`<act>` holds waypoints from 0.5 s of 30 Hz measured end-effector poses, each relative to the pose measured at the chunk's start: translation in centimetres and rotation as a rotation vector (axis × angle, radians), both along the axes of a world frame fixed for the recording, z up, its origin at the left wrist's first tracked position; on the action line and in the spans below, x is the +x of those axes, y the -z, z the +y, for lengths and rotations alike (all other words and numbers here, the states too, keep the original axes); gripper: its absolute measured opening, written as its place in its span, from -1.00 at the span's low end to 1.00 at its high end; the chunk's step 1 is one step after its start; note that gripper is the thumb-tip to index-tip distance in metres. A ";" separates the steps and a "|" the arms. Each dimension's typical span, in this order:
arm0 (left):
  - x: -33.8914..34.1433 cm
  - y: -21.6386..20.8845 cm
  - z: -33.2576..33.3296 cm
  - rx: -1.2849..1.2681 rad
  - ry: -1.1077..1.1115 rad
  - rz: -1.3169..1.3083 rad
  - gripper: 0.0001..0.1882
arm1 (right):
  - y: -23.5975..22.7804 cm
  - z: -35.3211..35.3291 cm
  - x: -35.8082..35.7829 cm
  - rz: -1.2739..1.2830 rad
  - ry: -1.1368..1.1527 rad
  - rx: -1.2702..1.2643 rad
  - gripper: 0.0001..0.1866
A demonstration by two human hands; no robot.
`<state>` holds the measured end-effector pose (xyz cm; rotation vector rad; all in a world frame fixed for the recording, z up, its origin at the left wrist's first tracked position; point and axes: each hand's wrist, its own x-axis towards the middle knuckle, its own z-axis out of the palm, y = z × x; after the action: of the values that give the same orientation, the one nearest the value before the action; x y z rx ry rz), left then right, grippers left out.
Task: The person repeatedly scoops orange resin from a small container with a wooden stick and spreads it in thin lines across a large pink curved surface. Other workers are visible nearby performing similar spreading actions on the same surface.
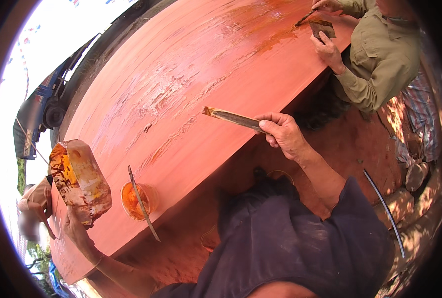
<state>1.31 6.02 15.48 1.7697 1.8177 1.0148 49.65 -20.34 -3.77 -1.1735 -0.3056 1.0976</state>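
Observation:
My left hand point(77, 231) grips a cut-open container point(89, 176) by its lower edge, tilted over the left end of a broad reddish-orange wooden surface point(181, 154). Orange and dark brown stains smear its inside. Held out over the surface's near edge in my right hand point(284, 133) is a long flat brush or spatula-like stick point(233, 119), dark along the middle with a brown-stained tip. Between my hands stands a small translucent tub point(149, 196) with an orange coating inside. A thin stick point(140, 203) rests across its rim. Wet, glossy streaks cover the middle of the surface.
At the far right a co-worker in an olive shirt point(382, 59) holds a thin tool point(305, 19) and a dark flat piece point(323, 29) over the surface. Another person point(37, 201) is at the left end. A blue vehicle point(44, 94) stands beyond; a dark strip point(386, 213) lies right.

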 end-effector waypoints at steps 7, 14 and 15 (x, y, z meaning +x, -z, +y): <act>-8.5 3.6 1.2 0.032 -0.086 0.130 -0.54 | -3.2 3.4 -5.1 -0.187 -0.060 -0.026 -0.80; -10.5 3.9 3.2 0.202 -0.023 0.528 -0.58 | -11.9 11.3 -13.1 -0.503 -0.297 0.073 -0.76; -10.5 4.1 3.5 0.258 -0.009 0.566 -0.58 | -13.1 12.7 -14.6 -0.609 -0.377 0.127 -0.76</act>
<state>-9.19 9.54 11.42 2.3947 2.0836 0.8328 35.10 -7.60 9.34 -1.3483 -1.0885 0.9969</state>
